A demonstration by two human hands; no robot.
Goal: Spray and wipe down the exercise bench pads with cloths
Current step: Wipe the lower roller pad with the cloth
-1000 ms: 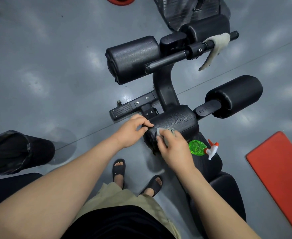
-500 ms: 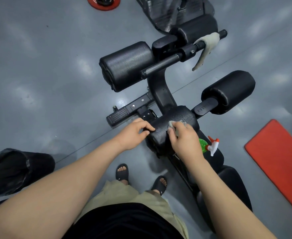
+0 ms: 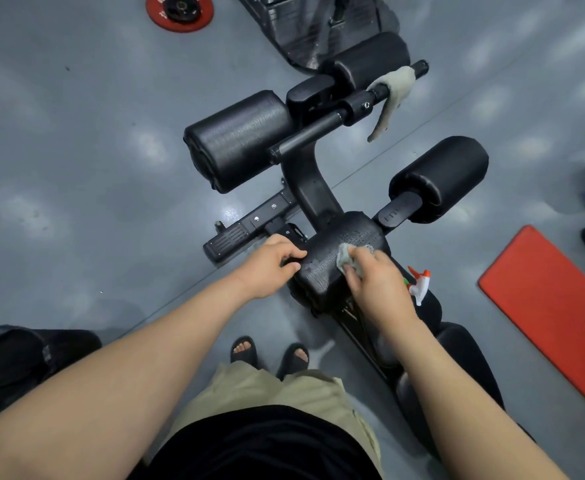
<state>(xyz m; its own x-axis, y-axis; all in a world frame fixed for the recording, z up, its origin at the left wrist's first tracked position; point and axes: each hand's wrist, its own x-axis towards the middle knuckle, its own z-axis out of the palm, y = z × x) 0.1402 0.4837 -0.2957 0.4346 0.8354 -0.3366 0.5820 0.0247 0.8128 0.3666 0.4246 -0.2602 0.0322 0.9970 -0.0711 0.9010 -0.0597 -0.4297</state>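
Fig.: R hand (image 3: 377, 282) grips a wadded cloth (image 3: 348, 259), pressed onto the top of the pad (image 3: 353, 230), which is beaded w/ droplets. L hand (image 3: 270, 268), just left of the R hand, has fingers and thumb curled round the pad's end. The bottle (image 3: 419, 282) lies on the bench (image 3: 457, 348) just right of the R hand. A 2nd cloth (image 3: 393, 95) hangs on a bar well beyond both hands. A red mat (image 3: 543, 306) lies far right of the R hand.

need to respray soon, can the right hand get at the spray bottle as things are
Probably yes. The spray bottle lies on the bench right beside the right hand, with nothing between them. But that hand grips the cloth, so it would have to let that go first.
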